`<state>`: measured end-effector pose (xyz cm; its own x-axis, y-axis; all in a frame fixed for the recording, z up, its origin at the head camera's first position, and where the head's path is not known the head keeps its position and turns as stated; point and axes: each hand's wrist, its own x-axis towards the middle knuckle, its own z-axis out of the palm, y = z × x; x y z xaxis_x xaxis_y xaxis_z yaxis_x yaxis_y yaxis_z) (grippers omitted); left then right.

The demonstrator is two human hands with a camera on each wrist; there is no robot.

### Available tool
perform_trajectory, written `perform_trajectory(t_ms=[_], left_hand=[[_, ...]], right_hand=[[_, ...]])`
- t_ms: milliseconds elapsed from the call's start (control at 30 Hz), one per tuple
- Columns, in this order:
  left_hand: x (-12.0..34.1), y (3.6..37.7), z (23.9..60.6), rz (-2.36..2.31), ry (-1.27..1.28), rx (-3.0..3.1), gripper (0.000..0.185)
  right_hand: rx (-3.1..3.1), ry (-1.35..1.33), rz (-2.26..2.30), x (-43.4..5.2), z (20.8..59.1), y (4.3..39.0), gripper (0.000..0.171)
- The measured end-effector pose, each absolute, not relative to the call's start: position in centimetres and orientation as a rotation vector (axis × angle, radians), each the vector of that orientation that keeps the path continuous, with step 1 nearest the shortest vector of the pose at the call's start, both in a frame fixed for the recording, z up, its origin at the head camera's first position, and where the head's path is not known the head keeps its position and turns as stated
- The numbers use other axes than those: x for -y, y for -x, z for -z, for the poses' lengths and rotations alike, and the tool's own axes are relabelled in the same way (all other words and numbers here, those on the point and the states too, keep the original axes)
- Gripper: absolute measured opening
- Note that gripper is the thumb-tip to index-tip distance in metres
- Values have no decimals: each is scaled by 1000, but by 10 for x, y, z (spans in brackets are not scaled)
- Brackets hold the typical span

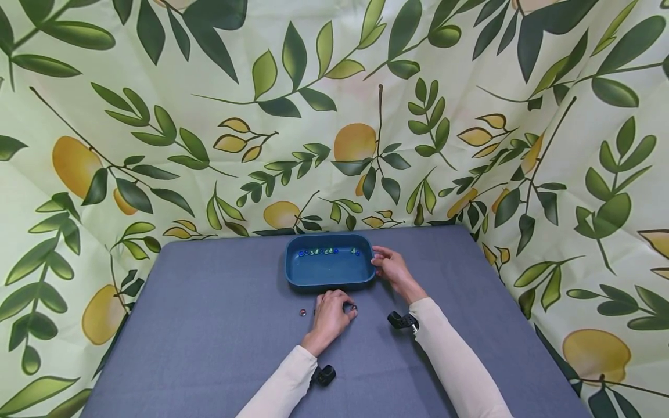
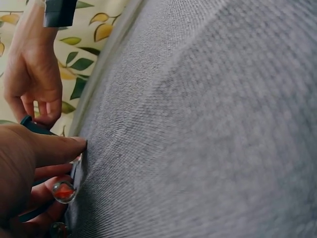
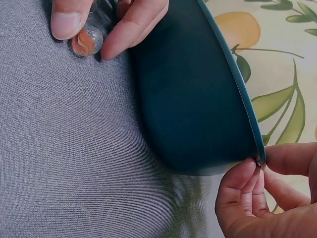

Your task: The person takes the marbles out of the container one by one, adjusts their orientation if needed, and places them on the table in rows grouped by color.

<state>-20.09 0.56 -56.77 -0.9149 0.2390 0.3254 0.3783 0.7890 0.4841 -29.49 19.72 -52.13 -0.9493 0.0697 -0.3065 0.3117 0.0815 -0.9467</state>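
Observation:
A dark blue-green tray (image 1: 330, 285) stands near the table's far edge, with several blue and green glass marbles (image 1: 336, 251) along the far side of its floor. My right hand (image 1: 395, 270) pinches the tray's right rim between thumb and fingers, as the right wrist view shows closely. Just in front of the tray, my left hand (image 1: 331, 313) is low over the table, its thumb and index fingertip around a clear marble with an orange swirl (image 3: 86, 41). Another red-orange marble (image 2: 64, 191) lies by its other fingers, partly screening them in the left wrist view.
One loose marble (image 1: 302, 312) lies on the grey cloth-covered table (image 1: 209, 325) to the left of my left hand. Leaf-and-fruit patterned fabric (image 1: 313, 128) hangs behind the table and along both sides. A black wrist device (image 1: 401, 320) sits below my right sleeve.

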Motion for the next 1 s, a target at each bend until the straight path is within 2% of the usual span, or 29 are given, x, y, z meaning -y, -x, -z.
perform_trajectory(t_ms=[300,600,1000], left_hand=[[3,195,558,950,499,2730,26],[20,187,522,1165,488,2586,24],[66,216,493,1333,324,2275,21]], right_hand=[[-2178,-343,1998,-196,524,295,43],[-2171,-359,1995,-196,522,294,44],[-2168,-365,1964,-196,519,293,46]])
